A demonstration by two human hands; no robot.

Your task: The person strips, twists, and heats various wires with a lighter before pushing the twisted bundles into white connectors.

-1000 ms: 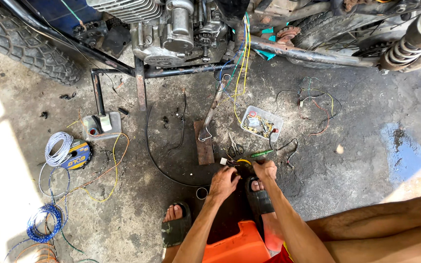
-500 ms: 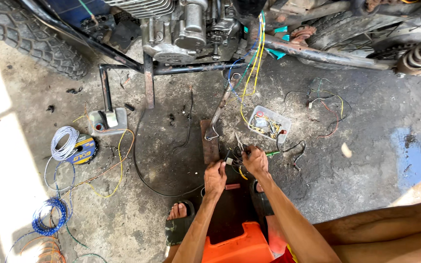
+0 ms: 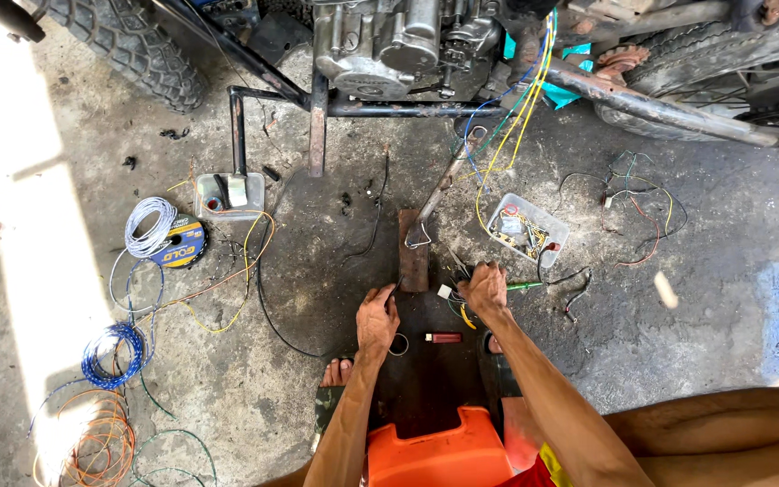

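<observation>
Yellow-labelled wire spool (image 3: 179,245) lies far left; right hand (image 3: 485,289) grips wires (image 3: 458,298)

Orange stool (image 3: 435,451), small red lighter (image 3: 444,337), blue wire coil (image 3: 112,355), white wire coil (image 3: 149,225), orange wire loops (image 3: 92,446), yellow wires (image 3: 525,108), grey stained concrete floor (image 3: 317,397).

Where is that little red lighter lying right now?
In the head view, the red lighter lies on the dark floor patch between the left hand and the right hand, beside a small ring.
</observation>
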